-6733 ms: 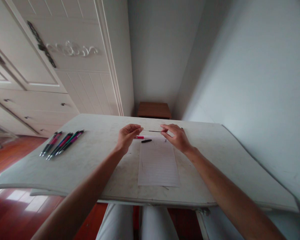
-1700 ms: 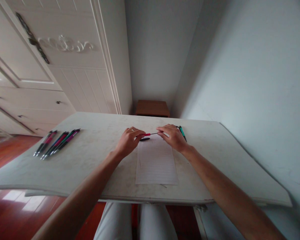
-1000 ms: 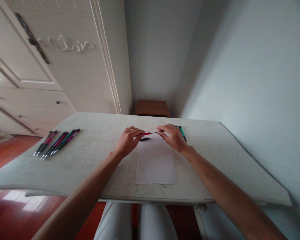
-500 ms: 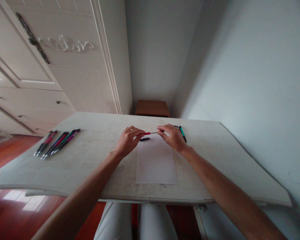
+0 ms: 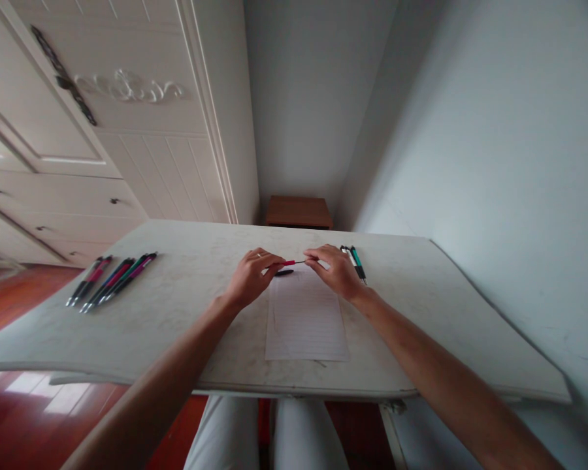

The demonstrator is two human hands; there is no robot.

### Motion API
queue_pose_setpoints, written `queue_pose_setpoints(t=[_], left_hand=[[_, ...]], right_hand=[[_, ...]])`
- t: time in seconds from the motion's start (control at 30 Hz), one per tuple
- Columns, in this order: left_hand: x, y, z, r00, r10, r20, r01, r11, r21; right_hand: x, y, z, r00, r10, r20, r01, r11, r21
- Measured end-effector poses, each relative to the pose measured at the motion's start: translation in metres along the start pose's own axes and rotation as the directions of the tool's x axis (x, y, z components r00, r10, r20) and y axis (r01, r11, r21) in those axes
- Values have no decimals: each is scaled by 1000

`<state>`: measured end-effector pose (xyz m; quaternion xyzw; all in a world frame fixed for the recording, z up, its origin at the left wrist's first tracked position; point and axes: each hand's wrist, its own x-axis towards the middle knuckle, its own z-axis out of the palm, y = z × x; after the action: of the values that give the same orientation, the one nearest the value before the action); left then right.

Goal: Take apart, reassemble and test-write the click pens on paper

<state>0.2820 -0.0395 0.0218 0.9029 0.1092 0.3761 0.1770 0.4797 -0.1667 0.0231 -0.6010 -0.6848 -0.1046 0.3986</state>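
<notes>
My left hand (image 5: pixel 253 275) is closed on a red pen barrel (image 5: pixel 288 263), held level over the top of a lined sheet of paper (image 5: pixel 306 323). From the barrel's right end a thin dark ink refill (image 5: pixel 300 262) runs to my right hand (image 5: pixel 336 269), whose thumb and fingers pinch its other end. A dark pen part (image 5: pixel 285 273) lies on the paper just below the barrel, partly behind my left fingers. Just beyond my right hand lie a few pens (image 5: pixel 357 261), one of them green and black.
A group of several coloured pens (image 5: pixel 120 281) lies at the left of the white table (image 5: pixel 186 339). A wall (image 5: pixel 509 196) borders the table's right side. White cabinets (image 5: pixel 176 176) and a small brown wooden piece of furniture (image 5: pixel 298 211) stand beyond it.
My right hand has shifted slightly left, toward the barrel, so less of the refill shows between my hands. My left hand stays in place.
</notes>
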Motion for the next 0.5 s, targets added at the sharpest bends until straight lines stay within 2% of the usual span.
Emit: queue_pose_setpoints(t=[0.5], left_hand=[[-1,-3,3,998,-59,-23,58,998,-34]], right_hand=[[1,3,-1,999,-51,16,51,999,14]])
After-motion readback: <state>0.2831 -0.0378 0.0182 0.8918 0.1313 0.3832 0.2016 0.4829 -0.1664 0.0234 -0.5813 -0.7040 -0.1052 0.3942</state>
